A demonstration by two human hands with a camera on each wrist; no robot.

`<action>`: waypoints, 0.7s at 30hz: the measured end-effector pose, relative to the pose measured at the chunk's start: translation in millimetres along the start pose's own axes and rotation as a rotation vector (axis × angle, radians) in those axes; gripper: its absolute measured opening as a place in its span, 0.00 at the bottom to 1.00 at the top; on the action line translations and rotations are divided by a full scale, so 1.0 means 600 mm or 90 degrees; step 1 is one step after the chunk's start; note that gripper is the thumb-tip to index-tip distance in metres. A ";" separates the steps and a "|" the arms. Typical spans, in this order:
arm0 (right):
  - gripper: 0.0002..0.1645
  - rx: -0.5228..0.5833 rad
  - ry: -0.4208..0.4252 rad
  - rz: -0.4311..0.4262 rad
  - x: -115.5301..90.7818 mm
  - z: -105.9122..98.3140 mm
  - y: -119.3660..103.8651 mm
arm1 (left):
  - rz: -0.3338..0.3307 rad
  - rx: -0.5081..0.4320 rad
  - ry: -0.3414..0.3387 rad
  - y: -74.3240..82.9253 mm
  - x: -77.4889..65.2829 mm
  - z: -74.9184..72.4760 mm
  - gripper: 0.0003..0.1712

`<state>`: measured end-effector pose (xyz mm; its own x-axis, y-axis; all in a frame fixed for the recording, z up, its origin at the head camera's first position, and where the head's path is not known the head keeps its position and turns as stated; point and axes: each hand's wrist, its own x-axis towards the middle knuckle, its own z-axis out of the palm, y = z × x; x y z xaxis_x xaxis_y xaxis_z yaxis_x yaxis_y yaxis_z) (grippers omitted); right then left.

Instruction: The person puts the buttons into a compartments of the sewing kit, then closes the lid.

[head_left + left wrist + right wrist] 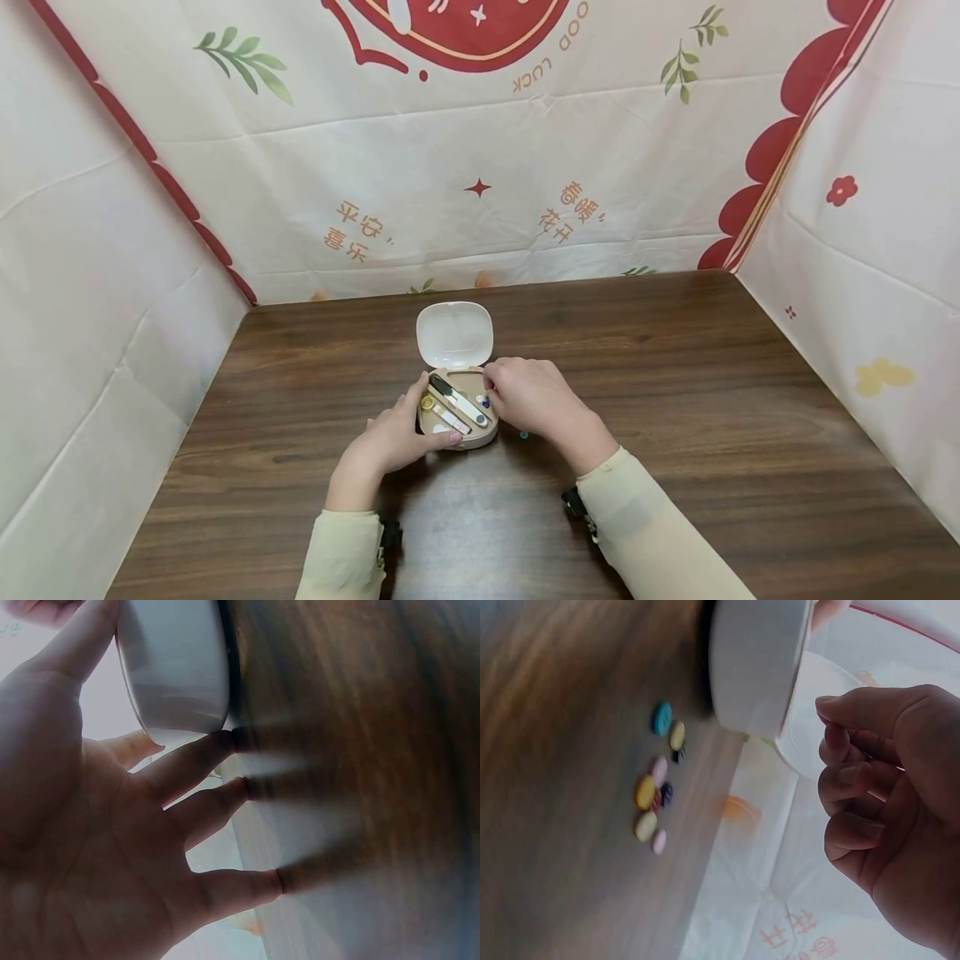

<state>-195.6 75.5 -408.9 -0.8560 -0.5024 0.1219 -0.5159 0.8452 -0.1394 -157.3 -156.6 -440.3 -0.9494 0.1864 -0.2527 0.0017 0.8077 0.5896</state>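
A small sewing-kit-like box (480, 439) with its white lid (455, 333) raised sits mid-table. Inside lie a slim black-and-white tool (467, 408), a gold ring-shaped piece (427, 402) and a few small blue and white button-like pieces (486, 403). My left hand (390, 437) grips the box at its left, thumb on the front rim, the other fingers spread along the side. Over the right compartment, my right hand (532, 397) has its fingers curled, thumb and index tips together. No object shows between those tips in the right wrist view.
Several small colourful buttons, among them a teal button (662, 718) and a yellow button (645, 792), lie on the wooden table (712, 417) beside the box, mostly hidden under the right hand in the head view. Printed white cloth (480, 142) hangs behind and at both sides.
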 end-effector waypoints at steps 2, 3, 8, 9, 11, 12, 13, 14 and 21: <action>0.13 -0.003 -0.002 -0.002 0.001 -0.006 0.005 | 0.007 -0.001 0.004 -0.005 0.001 0.001 0.70; 0.12 -0.006 -0.005 -0.004 0.002 -0.009 0.008 | 0.007 -0.001 0.006 -0.007 0.002 0.002 0.70; 0.09 -0.026 -0.026 -0.018 0.009 -0.022 0.025 | 0.013 0.000 0.016 -0.018 0.003 0.005 0.71; 0.09 -0.029 -0.032 -0.018 0.010 -0.025 0.029 | 0.012 -0.001 0.014 -0.018 0.003 0.004 0.71; 0.08 -0.035 -0.044 -0.016 0.011 -0.030 0.037 | 0.017 0.003 0.015 -0.016 0.001 0.002 0.71; 0.08 -0.037 -0.051 -0.016 0.012 -0.031 0.041 | 0.011 0.001 0.010 -0.014 0.000 0.001 0.70; 0.08 -0.039 -0.057 -0.018 0.012 -0.032 0.046 | 0.010 0.001 0.010 -0.013 -0.002 0.000 0.70; 0.09 -0.043 -0.065 -0.019 0.011 -0.032 0.051 | 0.008 0.001 0.009 -0.011 -0.004 -0.001 0.70; 0.15 -0.060 -0.151 0.002 -0.008 -0.023 0.100 | -0.008 0.004 -0.004 -0.004 -0.001 0.000 0.67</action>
<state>-222.1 130.9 -404.2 -0.8472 -0.5189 -0.1136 -0.5172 0.8546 -0.0461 -156.6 -158.7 -441.2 -0.9474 0.1799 -0.2648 -0.0081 0.8133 0.5818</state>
